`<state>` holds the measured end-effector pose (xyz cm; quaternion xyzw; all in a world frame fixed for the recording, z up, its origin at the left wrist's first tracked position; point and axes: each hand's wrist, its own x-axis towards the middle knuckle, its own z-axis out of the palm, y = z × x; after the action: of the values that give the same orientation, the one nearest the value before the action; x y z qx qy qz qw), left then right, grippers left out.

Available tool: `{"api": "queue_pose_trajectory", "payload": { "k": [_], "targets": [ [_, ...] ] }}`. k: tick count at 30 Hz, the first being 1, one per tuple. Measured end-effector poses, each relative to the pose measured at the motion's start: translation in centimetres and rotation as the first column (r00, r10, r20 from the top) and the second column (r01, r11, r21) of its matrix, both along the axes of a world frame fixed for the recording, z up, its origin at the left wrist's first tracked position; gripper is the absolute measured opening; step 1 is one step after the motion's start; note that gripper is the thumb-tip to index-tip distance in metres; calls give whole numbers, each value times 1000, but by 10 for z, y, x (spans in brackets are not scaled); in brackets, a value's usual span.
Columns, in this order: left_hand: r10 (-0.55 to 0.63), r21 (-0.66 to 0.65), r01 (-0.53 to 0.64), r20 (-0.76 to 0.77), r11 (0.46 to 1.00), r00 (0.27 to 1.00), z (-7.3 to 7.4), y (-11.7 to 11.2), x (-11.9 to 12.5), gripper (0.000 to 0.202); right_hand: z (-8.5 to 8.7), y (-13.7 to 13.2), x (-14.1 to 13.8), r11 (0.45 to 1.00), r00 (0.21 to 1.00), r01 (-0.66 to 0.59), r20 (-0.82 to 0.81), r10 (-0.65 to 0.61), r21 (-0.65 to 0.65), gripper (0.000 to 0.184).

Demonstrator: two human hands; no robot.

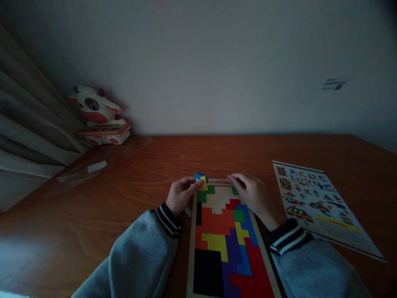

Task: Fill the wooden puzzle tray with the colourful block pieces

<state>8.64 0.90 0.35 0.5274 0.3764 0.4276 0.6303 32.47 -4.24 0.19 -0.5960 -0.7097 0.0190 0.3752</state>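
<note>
A wooden block-puzzle board (191, 252) lies in front of me, partly filled with flat coloured blocks. At its far left corner, my left hand (182, 192) pinches a yellow puzzle block (204, 184). A blue block (197, 176) shows right behind the yellow one; whether the fingers hold it too, I cannot tell. My right hand (252, 192) is at the far right corner, thumb and forefinger closed together by the rim. What they hold, if anything, is hidden. Beside that hand a green block (235, 191) sits in the board, next to the bare pale section.
A printed pattern sheet (319, 203) lies on the brown table (149, 165) to the right. A cow-shaped toy keyboard (101, 116) stands at the back left beside a curtain (27, 124). Clear plastic with a white label (96, 167) lies on the left.
</note>
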Motion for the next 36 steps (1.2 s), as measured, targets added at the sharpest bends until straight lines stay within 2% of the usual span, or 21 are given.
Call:
{"api": "queue_pose_trajectory", "payload": {
  "k": [10,13,18,21,27,30,36],
  "targets": [
    [-12,6,12,-19,1000,1000,-1,0,0,31,-6,6,3,996,980,-68,183,79,-64,25],
    [-5,6,5,-11,1000,1000,-1,0,0,32,-6,4,10,997,984,-41,172,51,-58,24],
    [-9,6,10,-15,1000,1000,-1,0,0,33,-12,-1,34,988,988,41,155,-17,-149,38],
    [-10,19,10,-13,1000,1000,-1,0,0,33,-17,-4,40,976,982,102,173,-69,-192,46],
    [-8,17,8,-24,1000,1000,1,0,0,34,-15,-4,10,971,967,169,219,-130,-170,48],
    [-1,19,1,-32,1000,999,1,-1,0,35,-12,-1,-6,976,967,163,220,-129,-146,50],
    [-6,13,6,-24,1000,1000,0,0,1,34,-7,-6,-9,978,970,112,231,-70,-175,58]
  ]
}}
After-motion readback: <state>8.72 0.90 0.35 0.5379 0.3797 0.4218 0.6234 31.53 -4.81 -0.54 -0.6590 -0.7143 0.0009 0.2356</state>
